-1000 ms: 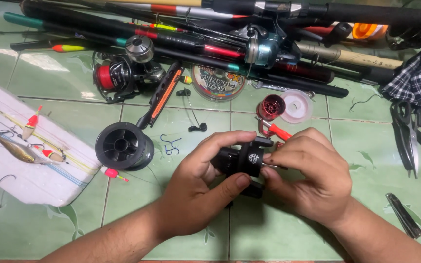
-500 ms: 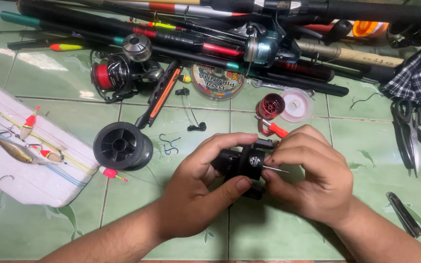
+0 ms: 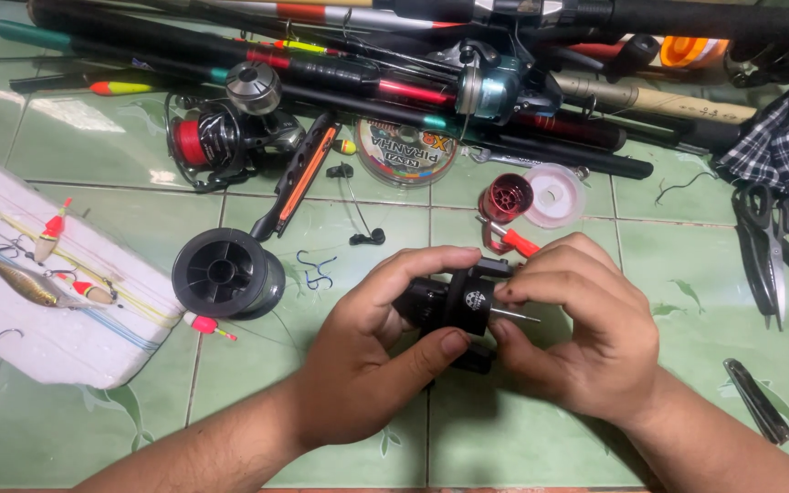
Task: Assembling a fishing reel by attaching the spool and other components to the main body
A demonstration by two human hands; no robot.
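Both my hands meet over the green tiled floor around a black fishing reel body (image 3: 454,303). My left hand (image 3: 372,351) grips the reel from the left, thumb under it and fingers curled over the top. My right hand (image 3: 577,333) closes on the reel's right side, where a thin metal shaft (image 3: 515,316) sticks out toward the palm. Much of the reel is hidden by the fingers.
A black line spool (image 3: 226,272) lies left of my hands, beside a white foam block (image 3: 47,329) holding lures and floats. Fishing rods (image 3: 413,55), a red-spooled reel (image 3: 216,139), a red spool (image 3: 506,197), scissors (image 3: 769,246) and a folding knife (image 3: 758,402) surround the work spot.
My hands and the reel have stayed nearly in place; the fingers of my right hand have shifted slightly around the shaft.
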